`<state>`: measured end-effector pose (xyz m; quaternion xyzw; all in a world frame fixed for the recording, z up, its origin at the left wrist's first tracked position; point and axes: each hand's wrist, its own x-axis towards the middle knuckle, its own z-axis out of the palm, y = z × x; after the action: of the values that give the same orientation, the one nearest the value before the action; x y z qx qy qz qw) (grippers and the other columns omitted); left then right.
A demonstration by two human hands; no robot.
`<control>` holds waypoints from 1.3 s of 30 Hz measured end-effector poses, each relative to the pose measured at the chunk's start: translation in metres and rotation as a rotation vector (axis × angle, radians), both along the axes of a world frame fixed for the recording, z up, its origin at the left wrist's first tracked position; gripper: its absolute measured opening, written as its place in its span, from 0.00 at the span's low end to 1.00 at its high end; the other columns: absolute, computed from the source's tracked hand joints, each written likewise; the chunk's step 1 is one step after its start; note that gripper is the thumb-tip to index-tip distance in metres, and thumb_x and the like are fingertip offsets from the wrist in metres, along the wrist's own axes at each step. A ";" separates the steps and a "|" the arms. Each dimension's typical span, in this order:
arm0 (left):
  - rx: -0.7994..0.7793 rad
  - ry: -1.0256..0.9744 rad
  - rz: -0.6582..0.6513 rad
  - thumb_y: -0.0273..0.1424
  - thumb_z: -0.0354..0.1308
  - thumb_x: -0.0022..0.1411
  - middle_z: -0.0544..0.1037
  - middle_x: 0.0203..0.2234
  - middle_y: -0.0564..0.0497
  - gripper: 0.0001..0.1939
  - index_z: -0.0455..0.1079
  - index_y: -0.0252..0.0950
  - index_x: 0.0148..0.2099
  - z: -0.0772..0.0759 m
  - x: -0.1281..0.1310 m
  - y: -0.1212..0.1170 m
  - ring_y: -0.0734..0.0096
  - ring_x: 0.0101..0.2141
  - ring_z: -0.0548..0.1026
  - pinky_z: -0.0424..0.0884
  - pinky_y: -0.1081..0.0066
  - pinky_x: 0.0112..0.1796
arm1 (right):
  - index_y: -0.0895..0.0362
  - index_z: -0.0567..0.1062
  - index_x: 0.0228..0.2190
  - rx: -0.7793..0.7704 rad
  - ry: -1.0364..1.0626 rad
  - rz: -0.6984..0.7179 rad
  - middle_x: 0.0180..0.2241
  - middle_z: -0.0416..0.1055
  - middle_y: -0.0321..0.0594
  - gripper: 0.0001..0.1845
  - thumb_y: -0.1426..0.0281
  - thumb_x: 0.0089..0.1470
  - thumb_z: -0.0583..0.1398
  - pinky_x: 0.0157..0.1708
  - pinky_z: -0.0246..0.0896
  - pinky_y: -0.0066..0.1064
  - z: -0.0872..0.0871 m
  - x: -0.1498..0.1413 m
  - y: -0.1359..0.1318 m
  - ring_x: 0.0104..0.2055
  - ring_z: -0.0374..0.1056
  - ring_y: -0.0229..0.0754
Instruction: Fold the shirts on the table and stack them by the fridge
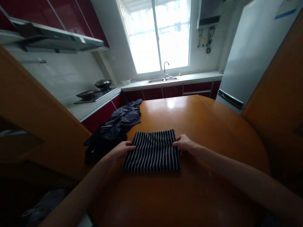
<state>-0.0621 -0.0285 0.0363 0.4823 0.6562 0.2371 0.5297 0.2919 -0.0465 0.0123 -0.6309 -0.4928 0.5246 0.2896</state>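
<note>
A black cloth with white stripes [152, 152], folded into a flat, roughly square shape, lies on the wooden table [220, 135]. At its left edge, my left hand [121, 148] pinches the fabric, thumb on top and fingers at the side or beneath. My right hand [186, 143] grips the opposite edge the same way, its thumb over the stripes. What kind of garment or cloth it is cannot be told from its folded state. Left of it, a heap of dark clothes [123, 118] lies crumpled along the table's edge.
Beyond the table runs a white counter [139, 84] with a sink [155, 81] and faucet [165, 70]. Pans, one a lidded wok [103, 83], sit on the stove at left. A fridge [248, 53] stands at right. Wooden panels flank both sides.
</note>
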 end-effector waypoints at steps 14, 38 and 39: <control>0.076 -0.238 -0.051 0.23 0.69 0.55 0.80 0.30 0.49 0.10 0.71 0.32 0.38 -0.021 0.248 0.089 0.75 0.25 0.77 0.72 0.78 0.23 | 0.63 0.78 0.27 0.148 -0.267 -0.471 0.19 0.69 0.34 0.02 0.77 0.46 0.64 0.18 0.53 0.23 -0.010 0.214 0.052 0.19 0.61 0.33; 0.231 -0.271 -0.186 0.27 0.71 0.58 0.78 0.34 0.44 0.16 0.69 0.29 0.45 -0.039 0.451 0.200 0.64 0.34 0.81 0.80 0.66 0.37 | 0.65 0.81 0.43 0.279 -0.881 -0.615 0.40 0.80 0.52 0.16 0.73 0.53 0.62 0.44 0.69 0.32 -0.023 0.406 0.159 0.41 0.76 0.46; 0.268 -0.244 -0.201 0.27 0.70 0.59 0.79 0.37 0.41 0.17 0.69 0.29 0.47 -0.037 0.449 0.200 0.61 0.38 0.81 0.80 0.64 0.40 | 0.65 0.80 0.46 0.300 -0.917 -0.590 0.44 0.79 0.53 0.18 0.72 0.55 0.61 0.49 0.67 0.33 -0.021 0.402 0.157 0.46 0.75 0.48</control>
<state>0.3871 0.1712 -0.0006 0.5793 0.4984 0.3249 0.5572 0.6938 0.1101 -0.0092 -0.8572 -0.4400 0.0180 0.2669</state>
